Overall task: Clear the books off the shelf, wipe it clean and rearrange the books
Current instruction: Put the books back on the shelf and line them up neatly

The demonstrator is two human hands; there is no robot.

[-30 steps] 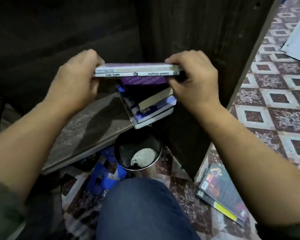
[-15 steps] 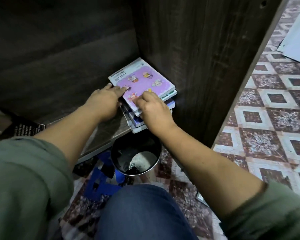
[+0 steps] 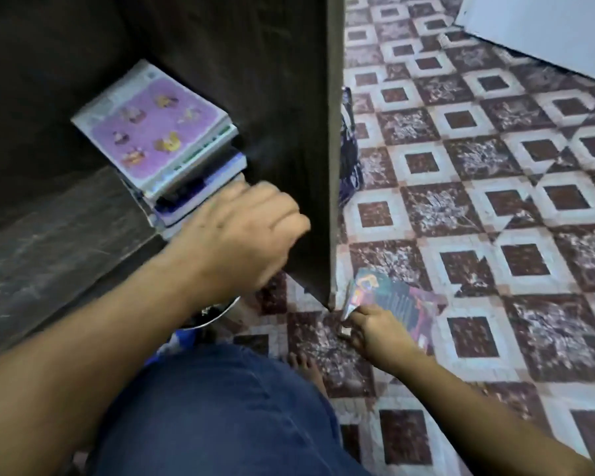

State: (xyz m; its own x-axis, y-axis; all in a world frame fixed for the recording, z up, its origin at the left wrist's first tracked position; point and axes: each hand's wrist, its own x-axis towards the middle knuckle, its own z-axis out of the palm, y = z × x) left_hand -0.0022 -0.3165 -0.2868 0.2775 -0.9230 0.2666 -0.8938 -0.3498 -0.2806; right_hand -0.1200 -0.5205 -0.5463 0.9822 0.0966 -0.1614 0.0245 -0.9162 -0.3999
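both hands have left the purple-cover book point(image 3: 152, 132): right hand point(image 3: 375, 333) dropped to the floor, left hand point(image 3: 241, 231) pulled back from the stack point(image 3: 200, 197). right fingers pinch the near edge of a dark-cover book point(image 3: 397, 297) lying on the tiles point(image 3: 529, 269) beside the side panel point(image 3: 289, 132). left fingers loosely curled, nothing seen in them, blurred. stack lies flat in the shelf point(image 3: 49, 242) corner. looks like restacking stage, wiping probably done; at least this floor book still to return. cover text too blurred to read.
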